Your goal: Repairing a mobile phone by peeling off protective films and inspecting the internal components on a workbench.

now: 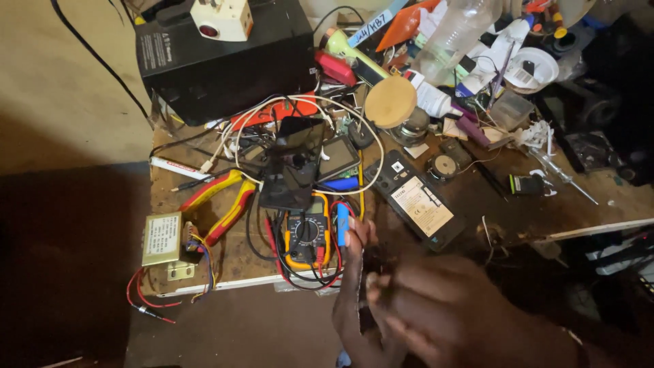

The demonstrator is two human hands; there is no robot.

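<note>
Just right of the orange multimeter [308, 232], our left hand [354, 300] pinched the blue cylindrical cell [343, 224] upright, long axis pointing away, while our blurred right hand's [443, 307] grip we couldn't tell.

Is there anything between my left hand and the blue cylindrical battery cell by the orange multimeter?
Nothing visible: the left hand's fingertips already touch the blue cylindrical cell's lower end, right of the orange multimeter.

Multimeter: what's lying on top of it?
A dark phone overlaps the top edge of the multimeter, and black and red leads run beside it. Its dial shows; the display is mostly covered by the phone. Neither hand touches it.
</note>
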